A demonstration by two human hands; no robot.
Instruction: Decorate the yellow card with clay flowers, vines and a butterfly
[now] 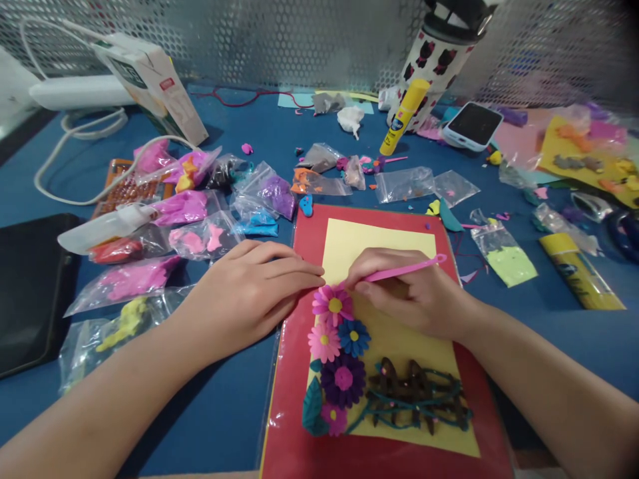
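A pink clay modelling tool is pinched in my right hand, its looped end pointing up and right. Its working tip is hidden by my fingers, close to a pink clay flower with a yellow centre. My left hand lies flat, fingers stretched out, fingertips at the left edge of the yellow card. Below that flower are a light pink flower, a blue flower, a purple flower and a teal leaf. A brown clay fence with teal vines crosses the card's lower part.
Under the card lies a red folder. Several clay bags fill the left side, beside a black tablet. Behind stand a carton, a glue stick and a tumbler. A phone lies back right.
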